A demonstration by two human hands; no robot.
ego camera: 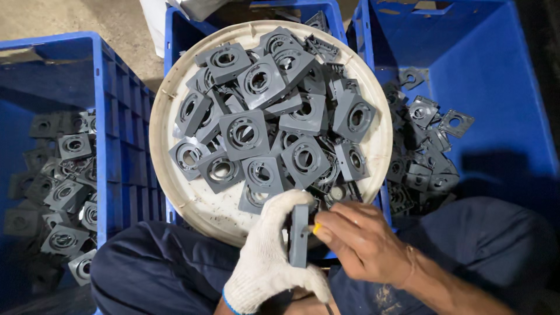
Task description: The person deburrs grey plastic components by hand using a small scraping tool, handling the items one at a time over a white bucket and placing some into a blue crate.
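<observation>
My left hand [269,251], in a white knit glove, grips a grey square plastic part [299,236] held on edge just below the tray's near rim. My bare right hand [360,239] is closed on a small tool with a yellow tip [316,228] that touches the part's right side. Just above both hands, a round cream tray [175,175] holds a heap of several grey square plastic parts [268,116], each with a round hole in the middle.
A blue crate [105,134] at the left holds several of the same grey parts [61,186]. Another blue crate [501,87] at the right holds more grey parts [423,151]. A third blue crate [175,35] lies under the tray. My knees in dark trousers [151,262] are at the bottom.
</observation>
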